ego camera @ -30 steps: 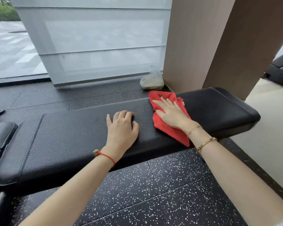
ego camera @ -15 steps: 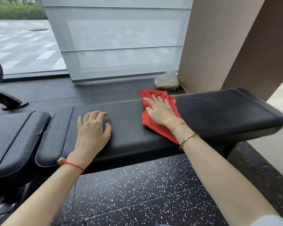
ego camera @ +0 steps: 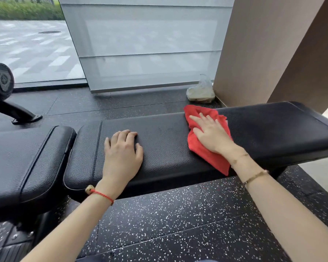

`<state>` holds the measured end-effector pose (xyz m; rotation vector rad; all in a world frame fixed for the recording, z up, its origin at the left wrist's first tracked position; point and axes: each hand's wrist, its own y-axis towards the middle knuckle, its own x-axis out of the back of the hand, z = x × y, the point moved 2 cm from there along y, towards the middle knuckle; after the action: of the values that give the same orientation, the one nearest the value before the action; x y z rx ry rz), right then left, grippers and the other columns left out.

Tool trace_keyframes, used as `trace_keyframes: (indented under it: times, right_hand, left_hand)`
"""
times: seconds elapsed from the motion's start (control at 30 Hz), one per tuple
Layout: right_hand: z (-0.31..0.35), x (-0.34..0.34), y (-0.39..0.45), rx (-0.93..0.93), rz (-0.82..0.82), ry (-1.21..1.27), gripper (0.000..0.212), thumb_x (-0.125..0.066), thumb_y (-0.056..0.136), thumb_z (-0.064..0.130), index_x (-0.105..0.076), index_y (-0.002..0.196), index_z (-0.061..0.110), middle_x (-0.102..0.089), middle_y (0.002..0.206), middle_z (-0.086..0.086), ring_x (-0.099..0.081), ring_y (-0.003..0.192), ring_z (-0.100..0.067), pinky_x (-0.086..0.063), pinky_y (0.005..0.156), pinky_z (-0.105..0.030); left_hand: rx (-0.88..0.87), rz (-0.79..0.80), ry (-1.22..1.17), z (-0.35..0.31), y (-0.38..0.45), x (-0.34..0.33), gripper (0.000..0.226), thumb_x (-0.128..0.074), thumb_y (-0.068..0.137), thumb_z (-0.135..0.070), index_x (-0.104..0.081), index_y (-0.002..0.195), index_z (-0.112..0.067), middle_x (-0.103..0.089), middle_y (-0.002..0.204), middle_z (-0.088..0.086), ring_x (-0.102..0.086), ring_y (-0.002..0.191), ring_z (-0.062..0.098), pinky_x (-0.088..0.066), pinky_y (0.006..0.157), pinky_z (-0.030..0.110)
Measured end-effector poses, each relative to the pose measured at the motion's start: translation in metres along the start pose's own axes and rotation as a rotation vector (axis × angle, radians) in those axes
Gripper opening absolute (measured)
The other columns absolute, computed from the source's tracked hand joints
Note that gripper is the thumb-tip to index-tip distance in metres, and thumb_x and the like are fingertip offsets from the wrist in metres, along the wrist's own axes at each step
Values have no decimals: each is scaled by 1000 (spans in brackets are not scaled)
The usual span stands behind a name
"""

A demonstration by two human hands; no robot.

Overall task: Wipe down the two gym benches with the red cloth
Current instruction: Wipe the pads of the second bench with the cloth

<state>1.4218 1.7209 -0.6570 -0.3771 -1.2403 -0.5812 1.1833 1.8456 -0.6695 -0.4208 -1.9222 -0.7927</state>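
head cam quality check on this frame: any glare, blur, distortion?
Head view: soft daylight from the window, no hard shadows; mild sheen on the bench pad, no blown glare. Wide-angle bending tilts the pillar and curves the bench edge. Red cloth and right hand slightly soft; left hand sharp.

Both hands lie on the bench pad point(ego camera: 169, 148), the right hand point(ego camera: 212, 136) atop the cloth point(ego camera: 201, 150).
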Motion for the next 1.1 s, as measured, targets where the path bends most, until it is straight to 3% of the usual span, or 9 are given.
trace_keyframes:
  times: [0.1,0.3,0.47,0.67,0.8,0.97,1.1]
  right_hand:
    - [20,-5,28,-38,18,-29,52,-31,100,34,-22,151,37,-7,163,-4,-7,150,-26,1,121,-44]
    - [100,-33,3,273,56,4,52,-34,99,34,-23,150,37,-10,163,-2,-7,150,-23,2,121,-43]
    - [73,-26,-38,363,15,36,51,-38,99,34,-26,149,41,-15,162,4,-10,150,-18,1,122,-37]
    - [7,-5,-13,61,-8,33,51,-36,99,33,-26,149,39,-12,162,-1,-9,150,-22,1,122,-41]
    - [22,-8,26,-71,-6,-21,53,-30,99,36,-21,151,36,-7,163,-2,-6,150,-25,3,121,-43]
    - [89,-27,23,141,36,-9,54,-33,98,36,-23,151,36,-9,163,-3,-7,150,-25,2,121,-43]
    - [98,-33,-11,271,31,18,53,-36,98,36,-24,150,38,-11,163,0,-7,150,-22,2,122,-41]
  left_hand:
    - [11,0,9,-2,0,1,39,-49,92,-26,-56,129,-15,-53,139,5,-41,133,26,-24,116,51]
    - [16,-3,13,-2,1,2,38,-51,91,-26,-57,128,-16,-54,138,6,-43,132,27,-25,115,50]
    - [-1,14,11,1,-1,2,42,-50,93,-26,-54,134,-16,-50,143,5,-39,137,26,-21,118,48]
    - [-3,9,24,1,-2,0,42,-48,94,-27,-54,134,-16,-50,143,4,-39,137,25,-22,117,50]
    - [7,1,26,-1,-2,0,40,-49,93,-26,-55,131,-16,-52,141,5,-41,135,26,-25,116,51]
    - [12,-1,24,-3,-2,2,39,-50,92,-25,-57,130,-16,-53,140,6,-42,134,26,-26,114,51]
    - [9,2,7,-2,-2,2,41,-51,92,-25,-56,131,-16,-53,141,5,-41,136,26,-24,116,51]
